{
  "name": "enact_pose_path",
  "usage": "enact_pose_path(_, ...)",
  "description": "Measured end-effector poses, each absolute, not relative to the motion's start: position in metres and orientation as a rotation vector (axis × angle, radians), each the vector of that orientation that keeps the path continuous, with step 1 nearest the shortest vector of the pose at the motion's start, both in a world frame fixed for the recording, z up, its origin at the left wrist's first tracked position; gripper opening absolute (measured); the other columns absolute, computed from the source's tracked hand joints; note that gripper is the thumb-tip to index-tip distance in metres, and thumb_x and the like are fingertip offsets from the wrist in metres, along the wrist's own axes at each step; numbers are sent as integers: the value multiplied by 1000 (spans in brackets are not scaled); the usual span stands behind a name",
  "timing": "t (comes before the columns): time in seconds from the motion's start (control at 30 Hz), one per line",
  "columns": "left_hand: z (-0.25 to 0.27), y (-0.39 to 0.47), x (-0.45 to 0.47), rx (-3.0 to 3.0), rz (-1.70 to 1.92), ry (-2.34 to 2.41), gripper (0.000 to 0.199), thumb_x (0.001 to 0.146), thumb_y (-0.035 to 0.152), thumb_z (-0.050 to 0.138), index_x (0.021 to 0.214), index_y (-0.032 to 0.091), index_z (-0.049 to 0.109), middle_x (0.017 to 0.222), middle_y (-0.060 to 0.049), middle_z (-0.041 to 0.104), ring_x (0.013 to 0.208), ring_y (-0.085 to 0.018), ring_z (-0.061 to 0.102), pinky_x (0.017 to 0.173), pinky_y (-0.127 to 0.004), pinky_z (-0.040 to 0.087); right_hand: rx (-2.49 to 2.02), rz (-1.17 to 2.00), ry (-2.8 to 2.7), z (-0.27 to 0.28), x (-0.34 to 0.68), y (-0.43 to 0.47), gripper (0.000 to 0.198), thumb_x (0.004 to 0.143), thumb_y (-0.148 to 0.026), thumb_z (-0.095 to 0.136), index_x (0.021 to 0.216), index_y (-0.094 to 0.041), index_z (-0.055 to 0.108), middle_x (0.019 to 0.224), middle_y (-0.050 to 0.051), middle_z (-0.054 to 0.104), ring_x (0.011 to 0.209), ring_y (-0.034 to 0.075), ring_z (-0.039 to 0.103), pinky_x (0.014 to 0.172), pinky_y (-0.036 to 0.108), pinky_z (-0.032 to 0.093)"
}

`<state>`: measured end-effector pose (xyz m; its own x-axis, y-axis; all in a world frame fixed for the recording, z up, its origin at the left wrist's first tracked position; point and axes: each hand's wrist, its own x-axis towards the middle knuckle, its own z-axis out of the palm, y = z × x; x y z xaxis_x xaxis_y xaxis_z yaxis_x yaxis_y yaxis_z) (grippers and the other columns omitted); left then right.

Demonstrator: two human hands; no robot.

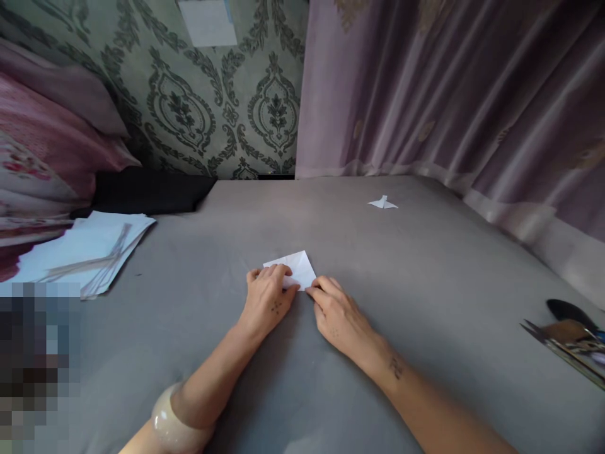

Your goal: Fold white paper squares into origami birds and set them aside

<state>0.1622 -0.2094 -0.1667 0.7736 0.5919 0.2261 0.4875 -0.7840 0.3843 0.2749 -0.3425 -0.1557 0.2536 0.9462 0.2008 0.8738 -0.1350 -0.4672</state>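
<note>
A small folded sheet of white paper (pixel 299 266) lies on the grey bed sheet in front of me. My left hand (pixel 270 295) covers its left part, fingers curled over the top and thumb at the near edge. At the paper's lower right corner, the fingertips and thumb of my right hand (pixel 339 312) are pressed together on the edge. Part of the paper is hidden beneath my left fingers. A pale, thick bangle (pixel 174 424) circles my left forearm.
A stack of white papers (pixel 94 246) lies at left beside a black folded cloth (pixel 151 190). Far right of centre rests a small folded paper figure (pixel 383 202). Scissors (pixel 534 329) and other tools lie at the right edge. A pink curtain (pixel 378 94) hangs behind.
</note>
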Motion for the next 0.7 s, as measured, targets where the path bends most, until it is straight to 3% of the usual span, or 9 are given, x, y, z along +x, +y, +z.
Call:
enact_pose_path(0.17, -171, -207, 159, 2583, 500, 857, 15, 87, 20, 50, 101, 20, 54, 93, -6, 70, 87, -23, 64, 90, -44, 35, -2107, 142, -1745, -154, 271, -344, 41, 86, 0, 37, 115, -13, 63, 99, 10, 58, 92, 20, 51, 81, 33, 49)
enact_pose_path(0.33, -166, -207, 158, 2519, 490, 870, 25, 85, 17, 43, 108, 20, 54, 87, -5, 69, 87, -23, 65, 90, -45, 36, -2123, 91, -1772, -157, 271, -341, 45, 87, -4, 40, 125, -21, 59, 99, 9, 55, 89, 20, 50, 77, 32, 47)
enact_pose_path(0.5, -158, -206, 156, 2389, 480, 838, 31, 79, 17, 51, 109, 21, 56, 89, -3, 69, 88, -21, 65, 92, -45, 38, -2052, 101, -1623, -161, 275, -336, 33, 87, -10, 48, 112, -22, 66, 97, 6, 58, 91, 18, 53, 80, 30, 46)
enact_pose_path(0.6, -154, -208, 158, 2239, 550, 730, 26, 82, 19, 53, 107, 23, 58, 92, -3, 70, 88, -19, 65, 89, -38, 42, -1983, 13, -1438, -160, 280, -333, 24, 85, -23, 61, 109, -20, 64, 106, 8, 61, 99, 21, 54, 88, 33, 43)
enact_pose_path(0.7, -152, -211, 162, 2209, 543, 671, 24, 83, 19, 57, 107, 24, 60, 93, -2, 72, 93, -19, 65, 95, -40, 38, -1952, -79, -1436, -158, 286, -333, 20, 84, -21, 63, 104, -21, 63, 101, 6, 65, 98, 21, 55, 89, 36, 39)
